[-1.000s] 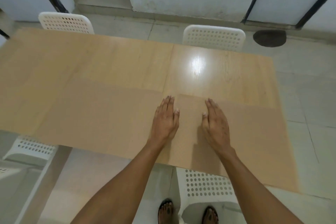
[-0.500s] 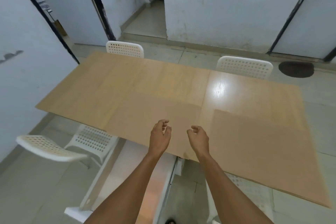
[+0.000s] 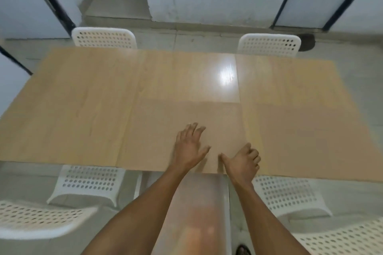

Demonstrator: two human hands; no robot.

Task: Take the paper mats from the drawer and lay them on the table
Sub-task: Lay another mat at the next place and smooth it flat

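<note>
Two brown paper mats lie flat on the light wooden table [image 3: 83, 99]. The middle mat [image 3: 161, 130] reaches the near edge, and the right mat [image 3: 306, 136] lies beside it with a narrow strip of table between them. My left hand [image 3: 189, 147] hovers or rests over the middle mat with its fingers spread. My right hand [image 3: 242, 161] is at that mat's near right corner, fingers curled in and thumb stretched left. Whether it pinches the paper is unclear. No drawer can be made out.
White perforated chairs stand at the far side [image 3: 103, 37] [image 3: 269, 44] and the near side [image 3: 89, 182] [image 3: 286, 192], with others at the bottom corners. A shiny grey surface [image 3: 194, 213] runs below the table's near edge between my forearms. A bright glare spot [image 3: 226, 74] marks the tabletop.
Both hands lifted off the mat half a second ago with fingers curled. Now they are back over the middle mat, the left one spread wide. The camera has tipped down again.
</note>
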